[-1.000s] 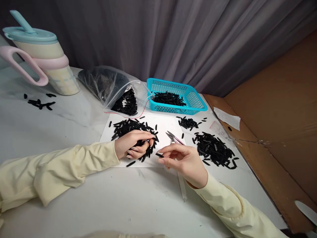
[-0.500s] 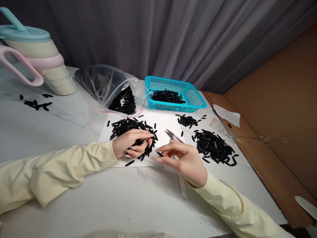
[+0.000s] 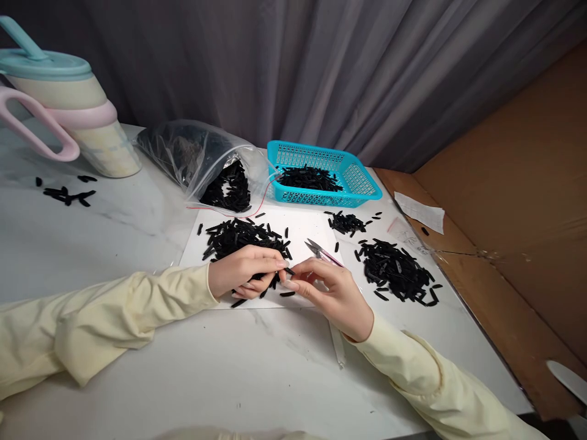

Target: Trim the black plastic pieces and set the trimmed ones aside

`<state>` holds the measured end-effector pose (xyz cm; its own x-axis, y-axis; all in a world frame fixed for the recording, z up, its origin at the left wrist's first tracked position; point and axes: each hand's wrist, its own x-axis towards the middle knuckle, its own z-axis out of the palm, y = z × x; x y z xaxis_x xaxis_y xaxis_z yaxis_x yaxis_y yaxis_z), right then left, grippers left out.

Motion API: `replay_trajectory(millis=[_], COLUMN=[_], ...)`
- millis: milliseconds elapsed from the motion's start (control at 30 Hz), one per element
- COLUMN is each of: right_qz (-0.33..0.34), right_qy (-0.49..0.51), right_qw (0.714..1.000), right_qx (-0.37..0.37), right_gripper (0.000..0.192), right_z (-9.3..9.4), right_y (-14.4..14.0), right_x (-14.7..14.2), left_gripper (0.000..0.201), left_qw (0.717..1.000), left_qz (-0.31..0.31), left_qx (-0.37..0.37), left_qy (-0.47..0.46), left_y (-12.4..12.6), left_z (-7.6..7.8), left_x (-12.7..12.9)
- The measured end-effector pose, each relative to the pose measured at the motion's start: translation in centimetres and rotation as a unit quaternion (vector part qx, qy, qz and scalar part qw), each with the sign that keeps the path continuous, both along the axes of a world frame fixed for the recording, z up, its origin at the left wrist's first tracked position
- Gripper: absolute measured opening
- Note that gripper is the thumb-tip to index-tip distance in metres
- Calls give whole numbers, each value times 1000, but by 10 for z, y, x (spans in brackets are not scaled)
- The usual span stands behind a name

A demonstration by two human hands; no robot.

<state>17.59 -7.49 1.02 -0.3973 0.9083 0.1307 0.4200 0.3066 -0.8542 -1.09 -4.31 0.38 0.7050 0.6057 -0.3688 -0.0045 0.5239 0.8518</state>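
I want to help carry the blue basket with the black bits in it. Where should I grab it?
Best hold the blue basket by its rim on the two short ends, one hand each, coming from above. The rim flares outward there, so fingers can probably hook under it. The zip bag crowds its left end, so nudge that aside first. Keep it level; the black pieces lie loose inside.

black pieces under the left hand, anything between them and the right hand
Nothing visible does. The right hand has its fingertips right at the left hand, which rests on the black pieces on the white sheet.
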Motion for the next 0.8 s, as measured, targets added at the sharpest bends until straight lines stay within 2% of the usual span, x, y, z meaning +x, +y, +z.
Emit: replay_trajectory(millis=[233,367,433,633,800], right_qz=[35,52,62,73,74], right_qy=[-16,-21,-15,38,98], right_qw=[996,995,996,993,981], right_qx=[83,88,60,-88,-151], right_gripper=[11,15,19,30,32], right_z=[-1,-1,1,3,-1], right_y=[-1,0,-1,-2,-3], right_x=[3,4,4,5,6], left_gripper=[23,24,24,25,25], left_qw=[1000,1000,1000,1000,1000], left_qz=[-24,-22,-17,-10,-9], left_qx=[12,11,11,14,14], left_qy=[4,2,4,7,8], left_y=[-2,-2,-2,-1,-1], left_z=[-1,-1,-1,-1,-1], left_x=[-2,-2,-2,-1,-1])
